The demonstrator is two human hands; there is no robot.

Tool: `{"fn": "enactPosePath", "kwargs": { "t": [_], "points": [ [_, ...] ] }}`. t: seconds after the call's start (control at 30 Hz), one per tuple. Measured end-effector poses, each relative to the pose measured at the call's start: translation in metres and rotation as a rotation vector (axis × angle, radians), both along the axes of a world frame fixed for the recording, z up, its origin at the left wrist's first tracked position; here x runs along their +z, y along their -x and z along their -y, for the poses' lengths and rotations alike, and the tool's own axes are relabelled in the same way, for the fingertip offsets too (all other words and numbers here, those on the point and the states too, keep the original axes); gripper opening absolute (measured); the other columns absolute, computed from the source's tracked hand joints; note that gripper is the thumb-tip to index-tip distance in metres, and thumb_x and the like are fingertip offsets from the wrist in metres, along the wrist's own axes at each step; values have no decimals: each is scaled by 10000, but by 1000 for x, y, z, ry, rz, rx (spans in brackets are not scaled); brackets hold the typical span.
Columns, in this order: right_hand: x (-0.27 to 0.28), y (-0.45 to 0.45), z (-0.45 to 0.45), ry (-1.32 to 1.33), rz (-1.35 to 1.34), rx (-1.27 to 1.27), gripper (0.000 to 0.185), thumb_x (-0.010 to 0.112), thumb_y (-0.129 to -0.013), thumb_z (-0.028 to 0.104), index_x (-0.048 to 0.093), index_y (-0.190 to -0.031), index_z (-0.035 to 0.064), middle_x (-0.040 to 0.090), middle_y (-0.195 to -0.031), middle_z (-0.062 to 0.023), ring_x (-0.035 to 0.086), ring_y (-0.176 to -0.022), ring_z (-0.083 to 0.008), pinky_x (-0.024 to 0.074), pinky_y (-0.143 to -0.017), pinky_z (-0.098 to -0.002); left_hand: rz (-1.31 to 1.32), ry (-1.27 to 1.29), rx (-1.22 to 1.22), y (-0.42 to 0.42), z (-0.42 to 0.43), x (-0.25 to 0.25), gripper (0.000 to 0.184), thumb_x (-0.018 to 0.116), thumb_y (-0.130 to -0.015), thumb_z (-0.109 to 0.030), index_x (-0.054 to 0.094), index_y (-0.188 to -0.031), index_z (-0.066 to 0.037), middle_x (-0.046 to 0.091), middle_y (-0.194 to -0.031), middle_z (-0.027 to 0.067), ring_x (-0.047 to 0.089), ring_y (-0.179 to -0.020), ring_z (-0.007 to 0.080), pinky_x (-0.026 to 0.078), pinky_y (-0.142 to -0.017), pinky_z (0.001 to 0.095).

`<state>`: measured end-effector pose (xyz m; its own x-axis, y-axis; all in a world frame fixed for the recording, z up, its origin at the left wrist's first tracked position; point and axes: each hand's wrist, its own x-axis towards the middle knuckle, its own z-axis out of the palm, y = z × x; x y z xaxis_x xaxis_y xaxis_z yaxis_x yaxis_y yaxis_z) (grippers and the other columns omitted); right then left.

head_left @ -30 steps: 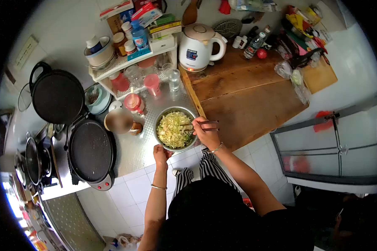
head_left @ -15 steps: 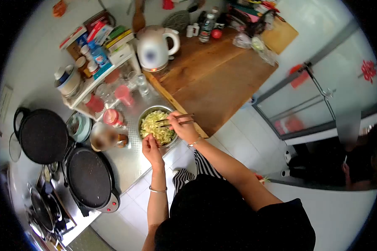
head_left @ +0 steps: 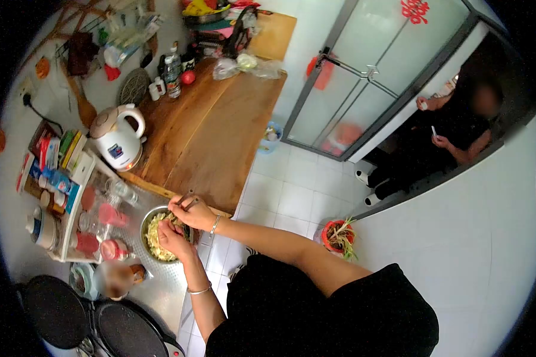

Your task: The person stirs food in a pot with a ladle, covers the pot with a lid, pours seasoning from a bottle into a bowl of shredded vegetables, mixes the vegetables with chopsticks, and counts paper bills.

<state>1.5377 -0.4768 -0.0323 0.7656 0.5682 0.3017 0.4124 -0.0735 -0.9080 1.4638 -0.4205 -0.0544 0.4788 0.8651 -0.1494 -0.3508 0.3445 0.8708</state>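
Note:
A metal bowl (head_left: 145,244) of chopped, pale yellow-green food (head_left: 156,234) sits on the steel counter, near its front edge. My right hand (head_left: 192,212) is over the bowl's far right side, closed around a pair of chopsticks (head_left: 188,200); their lower ends are hidden. Close beside it, my left hand (head_left: 175,239) hovers over the food with its fingers curled together. Whatever those fingers hold, if anything, I cannot make out.
An electric kettle (head_left: 118,140) stands by a wooden board (head_left: 205,131). Jars and a rack (head_left: 77,205) line the left, above an opened electric griddle (head_left: 128,330). A potted plant (head_left: 338,237) stands on the floor; a person (head_left: 438,143) is in the doorway.
My view has swung to the right, so the bowl and counter appear further left and the doorway person shows more fully. My right hand's chopsticks are now angled differently, and both hands are closer together.

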Motion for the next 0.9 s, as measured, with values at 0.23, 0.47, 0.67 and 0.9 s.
{"fn": "enactPosePath", "kwargs": {
  "t": [0.23, 0.47, 0.67, 0.9],
  "points": [
    [8, -9, 12, 58, -38, -51, 210, 514, -847, 205, 571, -798, 8, 595, -663, -142, 598, -600, -269, 460, -524, -317, 43, -12, -24, -20, 4, 0, 194, 419, -913, -120, 510, -1040, -7, 494, -732, -7, 421, -591, 60, 349, -523, 182],
    [-11, -19, 10, 69, 40, -62, 218, 506, -848, 217, 571, -829, 10, 594, -721, -160, 601, -660, -296, 463, -565, -341, -29, -74, 19, -24, 3, 8, 182, 396, -892, -60, 479, -1054, -47, 539, -887, 19, 498, -729, 88, 406, -606, 206],
    [-14, -24, 10, 119, 18, -38, 206, 505, -848, 209, 568, -840, 13, 596, -716, -157, 608, -672, -296, 467, -562, -351, 4, -86, 27, -31, 6, 6, 164, 404, -845, 14, 483, -974, -48, 521, -846, 10, 488, -723, 85, 393, -607, 202],
    [-5, -24, 19, 79, 87, -80, 191, 503, -844, 206, 569, -831, 27, 591, -695, -156, 603, -655, -304, 464, -557, -353, 29, -77, -12, -34, 8, 2, 172, 390, -803, 70, 506, -822, -57, 467, -687, -16, 379, -572, 46, 305, -500, 167]
  ]
}}
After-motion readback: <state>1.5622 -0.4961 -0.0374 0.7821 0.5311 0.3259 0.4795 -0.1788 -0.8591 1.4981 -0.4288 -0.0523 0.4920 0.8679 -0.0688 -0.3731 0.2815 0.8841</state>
